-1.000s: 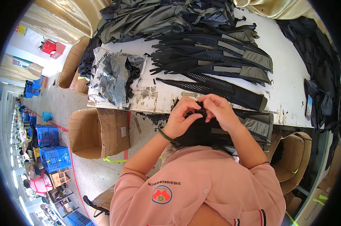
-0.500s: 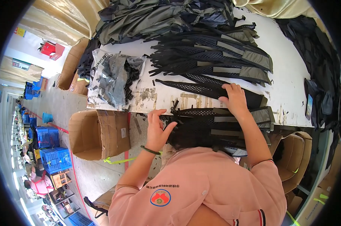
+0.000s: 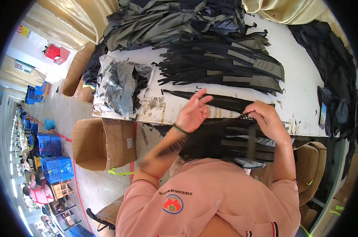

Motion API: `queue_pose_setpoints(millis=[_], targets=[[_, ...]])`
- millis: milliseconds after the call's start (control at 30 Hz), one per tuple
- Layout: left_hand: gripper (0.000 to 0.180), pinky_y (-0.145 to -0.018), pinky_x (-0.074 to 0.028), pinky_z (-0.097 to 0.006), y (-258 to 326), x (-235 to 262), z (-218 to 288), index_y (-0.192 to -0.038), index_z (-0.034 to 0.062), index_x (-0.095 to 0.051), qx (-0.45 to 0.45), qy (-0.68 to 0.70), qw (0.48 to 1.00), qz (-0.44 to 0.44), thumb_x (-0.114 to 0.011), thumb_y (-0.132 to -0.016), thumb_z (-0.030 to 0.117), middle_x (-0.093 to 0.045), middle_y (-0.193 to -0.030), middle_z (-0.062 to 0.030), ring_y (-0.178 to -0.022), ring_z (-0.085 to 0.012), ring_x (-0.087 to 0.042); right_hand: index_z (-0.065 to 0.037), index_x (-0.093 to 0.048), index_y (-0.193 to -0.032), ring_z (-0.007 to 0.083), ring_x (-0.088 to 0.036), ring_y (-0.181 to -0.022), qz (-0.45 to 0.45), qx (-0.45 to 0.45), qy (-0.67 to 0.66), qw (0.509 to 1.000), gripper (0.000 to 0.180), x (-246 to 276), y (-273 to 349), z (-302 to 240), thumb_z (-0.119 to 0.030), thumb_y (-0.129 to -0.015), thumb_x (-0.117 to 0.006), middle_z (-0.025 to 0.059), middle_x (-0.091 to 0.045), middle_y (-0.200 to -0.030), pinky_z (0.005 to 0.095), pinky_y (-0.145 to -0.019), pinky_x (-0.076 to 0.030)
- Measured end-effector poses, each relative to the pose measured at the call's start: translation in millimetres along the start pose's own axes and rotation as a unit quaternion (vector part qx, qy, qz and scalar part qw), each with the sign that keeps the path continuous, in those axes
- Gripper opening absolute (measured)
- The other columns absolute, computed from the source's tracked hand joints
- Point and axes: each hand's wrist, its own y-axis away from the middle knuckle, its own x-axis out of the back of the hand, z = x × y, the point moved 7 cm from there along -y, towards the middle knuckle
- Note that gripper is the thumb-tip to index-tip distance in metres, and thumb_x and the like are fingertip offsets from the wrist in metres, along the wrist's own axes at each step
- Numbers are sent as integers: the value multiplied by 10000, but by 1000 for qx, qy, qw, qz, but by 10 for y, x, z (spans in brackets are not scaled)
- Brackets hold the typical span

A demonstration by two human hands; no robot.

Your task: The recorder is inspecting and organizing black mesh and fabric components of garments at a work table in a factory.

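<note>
- While the left hand (image 3: 194, 113) is loose, fingers spread, gripping nothing, the right hand (image 3: 262, 117) pinches some dark mesh (image 3: 247, 117); too blurry to say which piece.
- Black mesh strap (image 3: 226, 103) lies on the tabletop (image 3: 299, 79), long axis roughly 9-to-3 o'clock.
- Its middle's 2 o'clock off the left, 10 off the right; left looks nearer.

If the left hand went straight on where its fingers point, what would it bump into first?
Probably the pile of black straps farther up the white table; the left hand seems to be above a single mesh strap, though its height is unclear.
</note>
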Motion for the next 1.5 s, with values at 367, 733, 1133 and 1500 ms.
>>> queue_pose_setpoints(millis=[367,733,1133,1500], targets=[[521,-793,-491,-297,606,-293,-59,-1318,48,-360,99,-333,938,-15,-581,-850,-8,-475,-1243,-115,-982,-195,-573,-29,-647,-892,362,-601,-770,-91,-77,111,987,121,-133,176,416,-89,-788,-626,171,-627,-789,386,-700,-485],[84,-561,-500,-244,752,255,565,-938,24,-563,-134,-252,925,250,-609,-877,57,-630,-826,-72,-641,-137,-618,-62,-663,-733,314,-606,-698,-132,-68,325,934,102,-5,163,33,-164,-739,-661,106,-636,-730,423,-631,-466],[90,-574,-451,-213,605,168,567,-912,15,-571,-70,-410,883,216,-607,-886,93,-604,-770,-33,-639,-91,-578,-10,-544,-1133,246,-638,-860,-134,-105,-239,956,294,-1713,-407,-21,-89,-853,-583,152,-638,-972,328,-753,-497],[383,-823,-453,-431,343,973,2481,-1041,39,-602,-143,-875,322,333,-727,-727,217,-550,-1023,-180,-974,-374,-534,-3,-631,-987,274,-576,-722,-95,7,-184,978,155,-1879,-455,17,-80,-862,-582,132,-595,-801,329,-689,-467]])
